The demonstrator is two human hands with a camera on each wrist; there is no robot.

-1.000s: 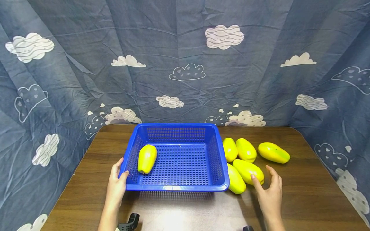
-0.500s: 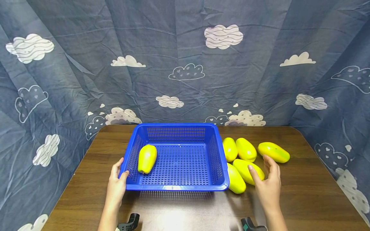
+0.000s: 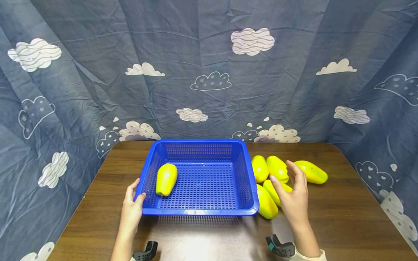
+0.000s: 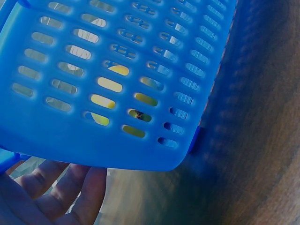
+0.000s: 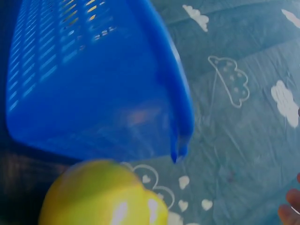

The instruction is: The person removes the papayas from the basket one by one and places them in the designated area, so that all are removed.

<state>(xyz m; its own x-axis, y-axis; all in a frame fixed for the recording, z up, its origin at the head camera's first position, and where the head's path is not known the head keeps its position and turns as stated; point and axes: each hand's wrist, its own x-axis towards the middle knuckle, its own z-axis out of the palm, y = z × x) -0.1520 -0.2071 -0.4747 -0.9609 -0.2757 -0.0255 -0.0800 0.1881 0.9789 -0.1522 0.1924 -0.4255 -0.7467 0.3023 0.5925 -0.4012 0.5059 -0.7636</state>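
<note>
**Right hand spread above the papayas, left hand at the basket corner**

Head view shows the right hand (image 3: 294, 197) with fingers spread and relaxed, hanging over a yellow papaya (image 3: 277, 190) that it largely covers; only the fruit's left part shows, and whether the palm touches it cannot be told. Just left of that fruit lies another papaya (image 3: 266, 204), close against the blue basket (image 3: 196, 212). Two more papayas (image 3: 260, 168) (image 3: 278, 168) sit side by side behind the hand, and a greenish-tipped papaya (image 3: 313, 172) lies further right, its near end hidden by the fingers.

The left hand (image 3: 132, 208) grips the basket's near left corner, thumb over the rim and fingers outside the wall. Inside the basket, near its left wall, lies one papaya in the basket (image 3: 166, 179).

The left wrist view is filled by the slotted basket wall (image 4: 117, 84), with yellow glimpsed through the slots and fingertips (image 4: 70, 187) cut off at the lower edge. The right wrist view is blurred: the basket's outer corner (image 5: 93, 93) and a yellow fruit (image 5: 103, 197) cut off at the bottom.

All stands on a dark wooden table (image 3: 343, 217) with rounded far corners, backed by a creased blue cloth printed with white clouds (image 3: 209, 65). Dark wrist mounts (image 3: 279, 248) poke in at the bottom edge. No writing is readable.
</note>
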